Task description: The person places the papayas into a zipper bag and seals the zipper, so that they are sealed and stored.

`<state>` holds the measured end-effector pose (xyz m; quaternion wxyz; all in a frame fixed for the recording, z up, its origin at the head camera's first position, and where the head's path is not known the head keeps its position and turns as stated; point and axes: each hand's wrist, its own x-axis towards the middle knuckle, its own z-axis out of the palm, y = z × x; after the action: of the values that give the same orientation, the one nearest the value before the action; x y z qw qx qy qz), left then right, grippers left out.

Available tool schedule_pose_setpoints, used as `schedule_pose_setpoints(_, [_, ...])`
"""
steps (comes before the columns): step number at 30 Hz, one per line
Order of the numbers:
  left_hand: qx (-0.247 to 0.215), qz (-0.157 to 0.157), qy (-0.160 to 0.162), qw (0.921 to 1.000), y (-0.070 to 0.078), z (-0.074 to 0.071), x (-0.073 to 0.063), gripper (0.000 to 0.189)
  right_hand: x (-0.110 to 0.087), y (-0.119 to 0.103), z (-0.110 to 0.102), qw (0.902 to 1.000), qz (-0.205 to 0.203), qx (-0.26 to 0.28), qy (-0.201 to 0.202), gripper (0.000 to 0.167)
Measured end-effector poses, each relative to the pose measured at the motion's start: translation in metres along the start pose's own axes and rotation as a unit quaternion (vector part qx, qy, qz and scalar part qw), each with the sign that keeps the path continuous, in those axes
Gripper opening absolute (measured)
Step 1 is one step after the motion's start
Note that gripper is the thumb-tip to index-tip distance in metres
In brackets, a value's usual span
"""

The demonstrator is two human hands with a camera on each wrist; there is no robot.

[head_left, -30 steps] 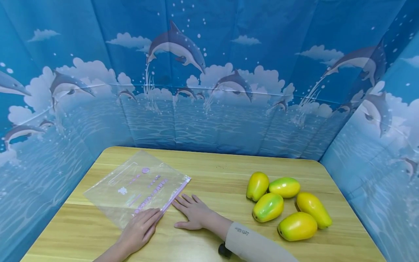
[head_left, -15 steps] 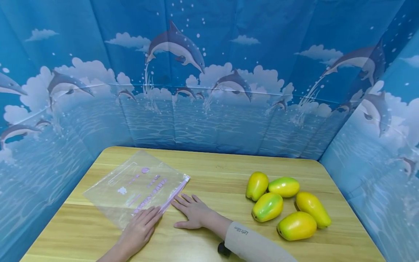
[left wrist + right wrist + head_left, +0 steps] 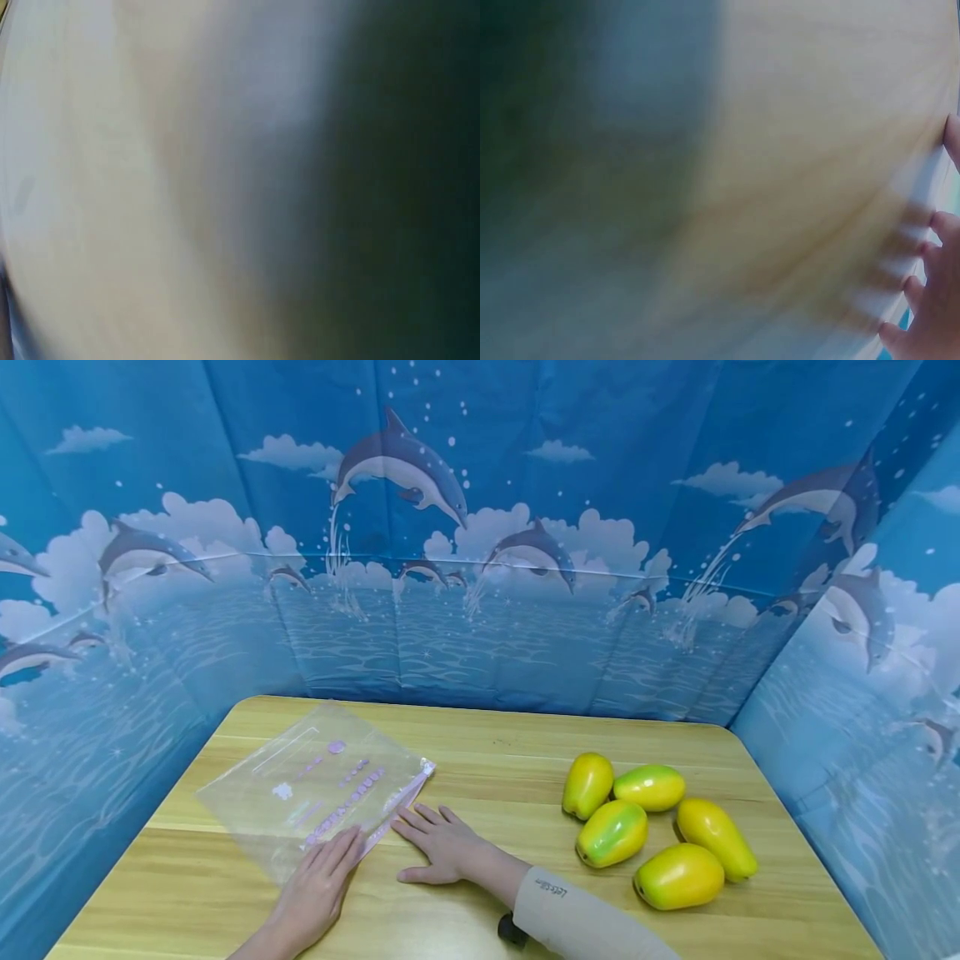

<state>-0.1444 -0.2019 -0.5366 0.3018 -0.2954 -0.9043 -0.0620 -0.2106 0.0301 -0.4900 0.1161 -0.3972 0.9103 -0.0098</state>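
A clear plastic zip bag (image 3: 300, 777) with purple print and a pink zip edge lies flat at the table's left. My left hand (image 3: 318, 885) holds the near end of its zip edge, fingers on top and thumb hidden beneath. Along that edge the upper layer stands slightly apart from the lower one. Flat on the table, palm down with fingers spread, my right hand (image 3: 442, 847) touches the zip edge with its fingertips. Several fingertips of this hand show at the border of the right wrist view; the left wrist view is a blur.
Several yellow-green mangoes lie in a group on the right, among them a front one (image 3: 679, 877) and a back one (image 3: 649, 787). The wooden table (image 3: 495, 752) ends at a blue dolphin-print curtain (image 3: 480, 635). A small black object (image 3: 512, 931) sits under the right sleeve.
My left hand has shifted slightly, and the bag's upper zip edge has drawn back from the lower one, leaving a narrow gap. The right hand has stayed in place.
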Motion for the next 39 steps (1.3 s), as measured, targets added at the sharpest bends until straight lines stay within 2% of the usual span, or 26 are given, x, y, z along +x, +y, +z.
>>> schedule_pose_setpoints(7, [0.027, -0.018, -0.014, 0.9994, 0.001, -0.003, -0.004, 0.055, 0.002, 0.001, 0.001, 1.0000, 0.001, 0.001, 0.001, 0.075])
schedule_pose_setpoints(11, [0.042, -0.009, -0.005, 0.9991, 0.000, -0.004, -0.006, 0.051, 0.001, 0.000, 0.001, 1.0000, 0.002, 0.005, 0.000, 0.075])
schedule_pose_setpoints(14, [0.037, -0.001, 0.011, 0.9992, -0.001, -0.005, -0.008, 0.049, 0.001, 0.000, 0.000, 1.0000, 0.001, 0.005, 0.001, 0.075])
schedule_pose_setpoints(18, [0.030, -0.003, 0.013, 0.9995, -0.002, -0.008, -0.011, 0.055, 0.000, -0.001, 0.000, 1.0000, 0.000, 0.004, 0.002, 0.075])
schedule_pose_setpoints(24, [0.011, -0.005, 0.022, 0.9997, -0.003, -0.009, -0.013, 0.053, -0.001, -0.001, 0.000, 1.0000, 0.000, 0.001, 0.003, 0.075])
schedule_pose_setpoints(34, [-0.019, -0.002, 0.069, 0.9974, -0.004, -0.007, -0.013, 0.050, -0.001, 0.000, 0.000, 1.0000, -0.002, 0.004, -0.001, 0.075])
schedule_pose_setpoints(39, [-0.031, -0.006, 0.081, 0.9962, -0.004, -0.006, -0.012, 0.051, 0.001, 0.002, 0.002, 1.0000, -0.003, 0.001, 0.003, 0.075])
